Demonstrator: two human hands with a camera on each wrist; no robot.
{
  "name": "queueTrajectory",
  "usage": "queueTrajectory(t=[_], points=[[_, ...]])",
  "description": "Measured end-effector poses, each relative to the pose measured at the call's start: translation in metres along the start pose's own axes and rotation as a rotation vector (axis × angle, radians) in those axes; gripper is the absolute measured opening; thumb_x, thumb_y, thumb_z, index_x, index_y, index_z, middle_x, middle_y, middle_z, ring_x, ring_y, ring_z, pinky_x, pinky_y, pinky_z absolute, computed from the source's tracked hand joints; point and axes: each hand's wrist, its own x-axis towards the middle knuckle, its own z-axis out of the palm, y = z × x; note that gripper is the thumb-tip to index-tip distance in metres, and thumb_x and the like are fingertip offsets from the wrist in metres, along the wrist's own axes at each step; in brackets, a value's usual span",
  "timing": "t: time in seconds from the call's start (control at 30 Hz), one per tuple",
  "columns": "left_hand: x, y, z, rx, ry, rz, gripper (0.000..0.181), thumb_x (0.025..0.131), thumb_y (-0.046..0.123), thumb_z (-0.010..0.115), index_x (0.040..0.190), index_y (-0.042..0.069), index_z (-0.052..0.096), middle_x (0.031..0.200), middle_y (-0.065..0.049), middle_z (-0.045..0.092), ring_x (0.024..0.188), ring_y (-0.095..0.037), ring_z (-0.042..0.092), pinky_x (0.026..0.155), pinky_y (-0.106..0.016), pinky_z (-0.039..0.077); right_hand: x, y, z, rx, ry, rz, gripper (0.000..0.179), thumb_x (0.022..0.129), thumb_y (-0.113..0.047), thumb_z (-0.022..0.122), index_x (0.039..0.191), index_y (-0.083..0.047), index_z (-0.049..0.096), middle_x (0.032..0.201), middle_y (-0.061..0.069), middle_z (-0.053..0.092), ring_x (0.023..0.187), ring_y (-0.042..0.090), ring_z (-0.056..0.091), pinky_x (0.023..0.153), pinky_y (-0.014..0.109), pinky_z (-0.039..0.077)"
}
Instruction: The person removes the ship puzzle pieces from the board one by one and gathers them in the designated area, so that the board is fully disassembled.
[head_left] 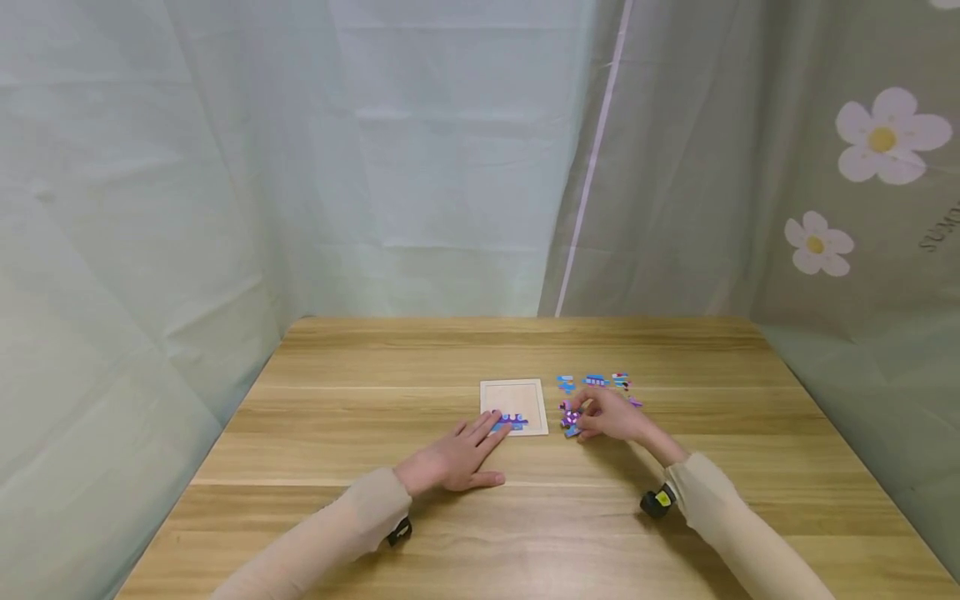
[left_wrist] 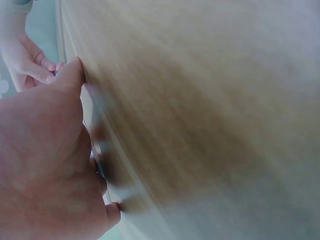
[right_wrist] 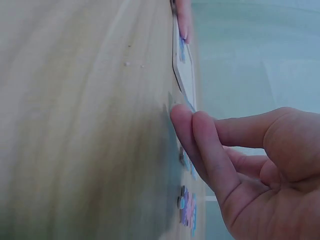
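A square pale wooden puzzle board lies on the table, with joined purple and blue puzzle pieces along its near edge. My left hand rests flat, its outstretched fingers touching the board's near left corner and those pieces. Right of the board, my right hand pinches a small blue puzzle piece between thumb and fingers; in the left wrist view a speck of blue shows at its fingertips. Beside them lies a cluster of purple and white pieces. The fingers hide part of the held piece.
Loose blue pieces, a blue piece with a row of light squares and multicoloured pieces lie beyond my right hand. The wooden table reaches back to hanging curtains.
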Motion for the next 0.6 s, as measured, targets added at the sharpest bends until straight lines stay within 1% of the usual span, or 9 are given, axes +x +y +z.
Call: queueTrajectory(t=[0.23, 0.4, 0.5, 0.6], points=[[-0.001, 0.0, 0.0, -0.006, 0.002, 0.001, 0.08, 0.097, 0.057, 0.042, 0.157, 0.013, 0.013, 0.164, -0.015, 0.005, 0.151, -0.029, 0.011, 0.119, -0.053, 0.022, -0.012, 0.002, 0.0, 0.053, -0.008, 0.048, 0.02, 0.088, 0.011, 0.057, 0.106, 0.016, 0.052, 0.086, 0.018, 0.061, 0.069, 0.019, 0.069, 0.068, 0.031, 0.061], [-0.001, 0.001, 0.001, 0.0, 0.01, 0.007, 0.08, 0.097, 0.057, 0.043, 0.156, 0.013, 0.014, 0.164, -0.015, 0.006, 0.151, -0.03, 0.011, 0.119, -0.054, 0.022, -0.016, 0.002, 0.003, 0.076, -0.01, 0.093, 0.019, 0.087, 0.009, 0.06, 0.103, 0.014, 0.051, 0.084, 0.019, 0.064, 0.067, 0.019, 0.069, 0.067, 0.033, 0.061], [-0.001, 0.0, 0.001, 0.001, 0.01, 0.01, 0.08, 0.097, 0.057, 0.043, 0.156, 0.012, 0.014, 0.164, -0.015, 0.006, 0.151, -0.03, 0.011, 0.119, -0.054, 0.023, -0.016, 0.002, 0.006, 0.046, 0.009, 0.126, 0.017, 0.086, 0.007, 0.062, 0.1, 0.011, 0.053, 0.082, 0.017, 0.065, 0.064, 0.017, 0.068, 0.065, 0.033, 0.061], [0.0, 0.0, 0.0, 0.001, 0.009, 0.013, 0.08, 0.097, 0.057, 0.042, 0.156, 0.012, 0.013, 0.164, -0.015, 0.005, 0.151, -0.03, 0.011, 0.119, -0.054, 0.022, -0.016, 0.001, 0.008, -0.005, 0.048, 0.155, 0.014, 0.085, 0.006, 0.064, 0.096, 0.008, 0.056, 0.079, 0.014, 0.066, 0.06, 0.015, 0.066, 0.062, 0.033, 0.06]])
